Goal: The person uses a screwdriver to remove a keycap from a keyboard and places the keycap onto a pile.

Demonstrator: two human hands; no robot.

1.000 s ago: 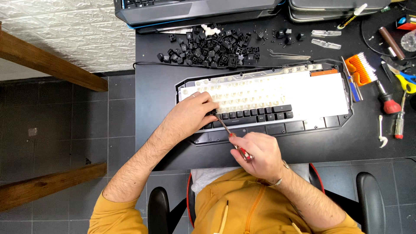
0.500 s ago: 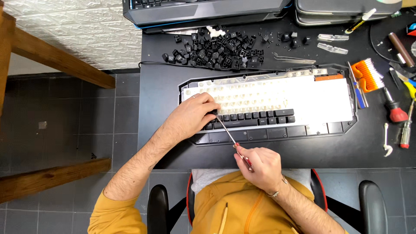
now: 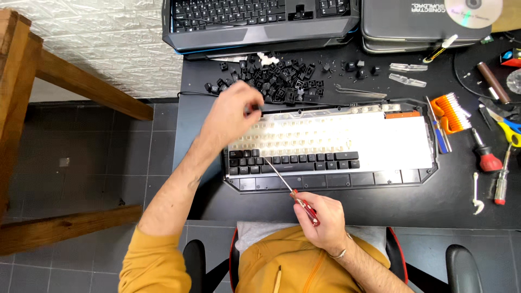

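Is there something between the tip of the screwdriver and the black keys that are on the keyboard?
Nothing visible. The right hand holds the screwdriver, and its tip already reaches the row of black keys on the keyboard. The left hand is raised near the loose keycaps.

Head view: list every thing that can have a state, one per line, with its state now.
Front keyboard: most keycaps off, two black rows left on.
Loose keycaps: heaped on the desk behind it.
Rear keyboard: keycaps all on.
Screwdriver: held, tip at the remaining keys.
Left hand: raised over the keyboard's left end, blurred.
Right hand: closed on the red handle.
Scissors: lying on the desk, untouched.
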